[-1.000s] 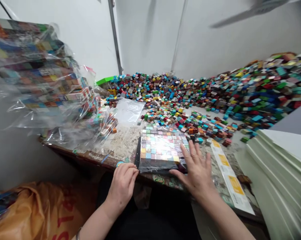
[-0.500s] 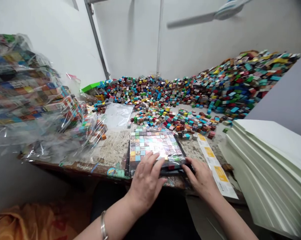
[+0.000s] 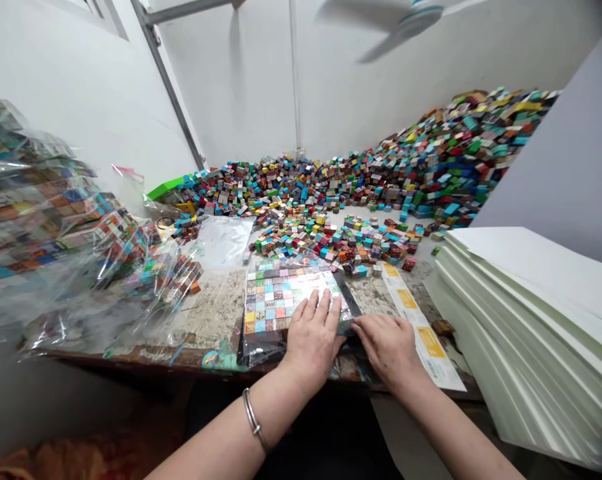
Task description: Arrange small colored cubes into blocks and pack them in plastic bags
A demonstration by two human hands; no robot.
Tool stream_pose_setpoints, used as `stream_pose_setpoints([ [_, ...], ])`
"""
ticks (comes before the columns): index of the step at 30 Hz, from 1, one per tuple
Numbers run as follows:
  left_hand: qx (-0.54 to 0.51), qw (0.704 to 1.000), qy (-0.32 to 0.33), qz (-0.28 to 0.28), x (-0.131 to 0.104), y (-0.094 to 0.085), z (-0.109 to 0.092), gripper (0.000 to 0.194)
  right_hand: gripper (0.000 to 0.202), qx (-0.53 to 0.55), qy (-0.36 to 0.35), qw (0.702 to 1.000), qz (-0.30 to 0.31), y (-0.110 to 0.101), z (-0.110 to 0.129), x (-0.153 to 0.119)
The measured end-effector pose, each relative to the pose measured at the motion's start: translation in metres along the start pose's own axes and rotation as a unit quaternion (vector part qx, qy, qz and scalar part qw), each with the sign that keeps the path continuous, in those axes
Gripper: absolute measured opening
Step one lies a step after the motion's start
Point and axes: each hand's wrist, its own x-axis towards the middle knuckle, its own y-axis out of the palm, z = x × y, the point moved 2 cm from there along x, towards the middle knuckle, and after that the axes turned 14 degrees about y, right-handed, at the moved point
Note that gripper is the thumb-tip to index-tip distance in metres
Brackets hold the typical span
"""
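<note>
A clear plastic bag with a black backing (image 3: 265,352) lies at the table's front edge. Inside it, colourful small square blocks (image 3: 267,303) sit in rows, partly washed out by glare. My left hand (image 3: 313,333) rests flat on the bag's right half, its fingers stretched out and slightly apart. At the bag's right edge, my right hand (image 3: 388,343) pinches the plastic between thumb and fingers. The exact part of the bag in this pinch is small and partly hidden.
Loose coloured blocks (image 3: 301,183) heap along the wall. Filled clear bags (image 3: 55,220) pile at left. An empty-looking clear bag (image 3: 225,240) lies behind. A strip of yellow-printed labels (image 3: 405,298) and a stack of white sheets (image 3: 521,333) are at right. A fan (image 3: 415,20) turns above.
My left hand has slid right across the bag and lies flatter. My right hand has closed into a pinch at the bag's right edge. The camera view has shifted slightly.
</note>
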Motion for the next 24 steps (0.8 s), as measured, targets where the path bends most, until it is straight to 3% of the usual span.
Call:
stream_pose_setpoints([
  [7, -0.02, 1.0, 0.007, -0.015, -0.002, -0.002, 0.002, 0.058, 0.024, -0.099, -0.065, 0.993, -0.022, -0.007, 0.009, 0.006],
  [16, -0.018, 0.998, 0.027, -0.057, -0.016, -0.009, 0.004, 0.048, 0.024, -0.074, -0.061, 0.995, 0.022, -0.009, 0.02, 0.005],
  [20, -0.006, 0.992, -0.029, -0.123, -0.033, -0.013, -0.006, 0.041, 0.026, -0.055, -0.048, 0.996, 0.049, -0.009, 0.024, 0.004],
  [24, -0.073, 0.975, -0.097, -0.185, -0.054, -0.013, -0.014, 0.018, 0.025, -0.042, -0.032, 0.996, 0.075, -0.01, 0.025, 0.003],
])
